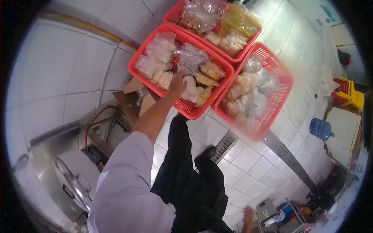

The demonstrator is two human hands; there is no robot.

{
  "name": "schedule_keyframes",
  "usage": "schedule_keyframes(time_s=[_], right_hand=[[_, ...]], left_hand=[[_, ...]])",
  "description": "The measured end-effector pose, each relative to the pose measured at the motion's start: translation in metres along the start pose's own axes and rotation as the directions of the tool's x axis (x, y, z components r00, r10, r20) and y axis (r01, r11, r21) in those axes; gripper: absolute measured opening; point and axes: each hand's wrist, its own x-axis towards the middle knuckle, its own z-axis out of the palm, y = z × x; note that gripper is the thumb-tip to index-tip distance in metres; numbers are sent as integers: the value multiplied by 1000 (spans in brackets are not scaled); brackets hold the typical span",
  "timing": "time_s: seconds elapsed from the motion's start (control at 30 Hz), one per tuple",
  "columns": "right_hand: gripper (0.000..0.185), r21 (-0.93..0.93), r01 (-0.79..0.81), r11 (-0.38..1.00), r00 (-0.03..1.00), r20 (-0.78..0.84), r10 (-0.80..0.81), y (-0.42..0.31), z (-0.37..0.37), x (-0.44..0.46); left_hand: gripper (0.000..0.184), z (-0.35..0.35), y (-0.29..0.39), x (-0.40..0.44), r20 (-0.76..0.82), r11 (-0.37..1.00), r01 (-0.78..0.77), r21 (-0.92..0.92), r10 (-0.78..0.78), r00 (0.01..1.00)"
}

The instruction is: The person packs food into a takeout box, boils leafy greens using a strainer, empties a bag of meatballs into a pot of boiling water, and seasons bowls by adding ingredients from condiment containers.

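My left hand (178,86) reaches into a red plastic basket (142,52), among clear plastic bags of food. Just right of its fingers lies a white bag (190,88), and to its left is a bag of pale pieces (163,79). Bags with yellowish food (212,71) rest at the basket's right side. The fingertips are hidden among the bags, so I cannot make out whether they grip one. Low at the right, my right hand (248,218) hangs away from the baskets, small and blurred.
A second red basket (248,46) of bags stands behind, and a third (285,77) to the right. A floor drain (289,159) crosses the white tiles. A blue water bottle (321,129) lies at the right. Metal kitchen equipment (74,174) stands at left.
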Motion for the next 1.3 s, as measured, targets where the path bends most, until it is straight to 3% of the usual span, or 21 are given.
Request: schedule_keyframes(time_s=[0.03,0.07,0.1,0.13,0.2,0.27,0.3,0.33,0.5,0.53,0.6,0.7,0.8,0.87,0.97,1.0,1.1,1.17,1.2,1.27,1.3], right_hand=[[21,-84,101,991,981,175,-86,11,32,-33],[18,-128,223,966,924,344,-168,18,63,-63],[24,-453,332,827,838,544,-39,67,109,-106],[24,-163,132,978,790,614,-4,-4,111,-83],[25,-50,48,998,695,719,3,-140,109,-40],[26,57,-86,995,649,760,13,-232,108,6],[36,95,-697,710,542,718,436,-182,144,-18],[44,392,-738,550,648,638,416,-245,125,19],[52,446,-683,579,725,508,464,-333,85,120],[51,484,-675,558,738,460,493,-342,78,126],[50,506,-672,541,740,425,522,-323,75,119],[50,449,-720,530,693,420,586,-305,72,91],[49,367,-749,551,662,455,596,-297,83,64],[45,376,-739,559,673,447,590,-268,108,47],[43,363,-654,663,753,395,526,-240,150,36],[46,504,-609,613,793,373,482,-250,156,37],[47,407,-513,756,858,245,451,-251,182,38],[47,501,-630,594,769,296,566,-263,181,22],[45,526,-603,600,786,265,558,-268,184,13],[44,515,-449,730,882,123,455,-289,166,-12],[45,468,-359,808,918,21,395,-252,241,-20]], left_hand=[[69,-3,8,41,-25,992,121,46,-120,992],[81,20,-18,80,-139,982,73,176,-48,989],[88,27,-34,101,-178,987,69,145,-43,983],[96,37,-54,124,-217,992,63,114,-37,976],[103,35,-52,144,-85,946,148,-289,-180,980],[104,32,-66,146,76,961,79,-265,-61,995],[105,32,-74,144,149,964,42,-262,-3,989],[101,40,-91,140,220,976,67,-208,-20,975],[79,46,-104,124,345,984,52,-169,10,938],[74,34,-88,134,95,987,-73,-144,87,992],[63,2,-47,161,-393,958,-286,-8,260,882],[52,3,-35,191,-39,823,-447,350,490,871],[36,-14,-25,230,548,617,-684,389,442,710],[31,-23,-24,249,674,562,-750,348,407,617],[25,-28,23,244,749,511,-821,255,433,502],[24,-37,26,234,764,488,-837,248,432,479],[21,-86,34,215,782,398,-848,349,376,498],[21,-149,37,201,733,296,-885,360,497,464],[22,-200,113,168,637,163,-934,317,693,337],[22,-246,198,100,581,230,-955,189,758,298],[22,-263,241,58,570,292,-952,95,767,293]])
